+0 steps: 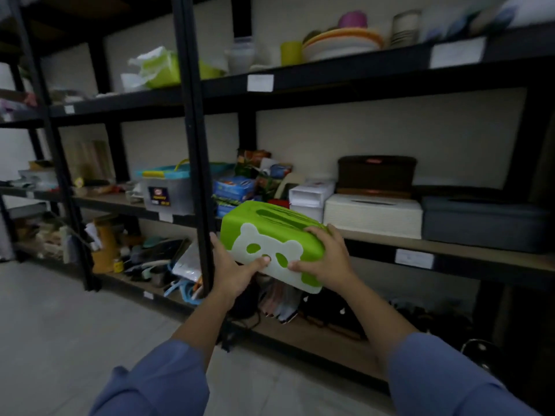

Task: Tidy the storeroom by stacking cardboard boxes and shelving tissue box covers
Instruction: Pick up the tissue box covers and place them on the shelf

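Now two hands [237, 271] [326, 265] tight around one green tissue box cover [264, 219] — three more covers [372, 216] [483, 225] [377, 175] on one shelf [450, 246].

Black metal post [193, 145] bounds the bay's left. White tissue box cover [372, 216] and grey rectangular box [483, 225] crowd the wooden shelf board [450, 250], front strip bare.

You're in long blue-grey sleeves, plain fabric, loose cut with soft folds. Left sleeve [156, 382] and right sleeve [444, 376] both end mid-forearm, bare from there to your left hand [232, 271] and right hand [326, 262].
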